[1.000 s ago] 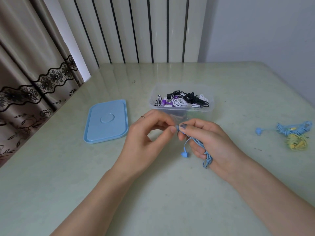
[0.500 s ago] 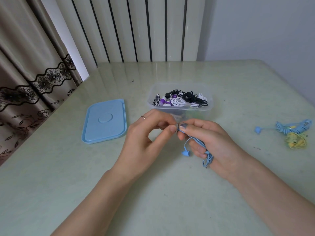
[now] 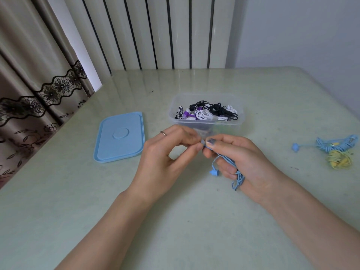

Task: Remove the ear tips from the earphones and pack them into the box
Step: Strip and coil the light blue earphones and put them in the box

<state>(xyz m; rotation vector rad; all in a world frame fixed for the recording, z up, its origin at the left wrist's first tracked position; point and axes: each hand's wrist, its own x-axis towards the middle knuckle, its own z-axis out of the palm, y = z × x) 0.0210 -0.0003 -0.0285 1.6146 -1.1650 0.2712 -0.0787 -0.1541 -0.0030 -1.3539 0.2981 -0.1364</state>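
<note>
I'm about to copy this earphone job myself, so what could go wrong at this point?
1. The ear tip is tiny and pinched between the left hand and right hand; it could pop off and drop onto the pale table.
2. One blue earbud dangles loose from the blue cable in the right hand and could snag.
3. The clear box sits just behind the hands and might be knocked.

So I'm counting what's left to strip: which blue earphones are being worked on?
The blue earphones held in the right hand, with the left hand pinching one bud. The other blue set lies untouched far right, against a yellow set.
</note>
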